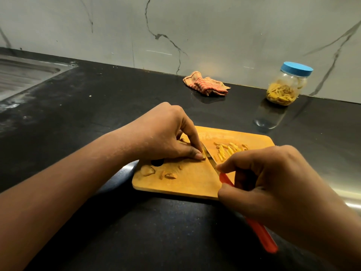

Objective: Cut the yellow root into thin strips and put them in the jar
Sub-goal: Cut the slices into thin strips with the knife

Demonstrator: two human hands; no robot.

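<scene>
Black stone tabletop (78, 114) carries my wooden cutting board (187, 180) near its front edge. At the back edge, against the marbled wall, a crumpled striped cloth (207, 86) lies left of the jar (286, 85), which stands upright with its blue lid (296, 69) on and yellow strips inside, well apart from the board. A steel sink (21, 75) is set into the far left corner.

My left hand (166, 135) is curled over the board's left half, fingertips pressed together on the yellow root piece (203, 156); the hand hides most of it, so I cannot tell its long axis. My right hand (273, 184) is closed around the red handle of the knife (210, 155), whose blade runs diagonally from near right to far left, touching the root. Cut strips (228, 150) lie on the board's far right part, mostly pointing away from me. Peel scraps (158, 173) lie by the board's near left corner.
</scene>
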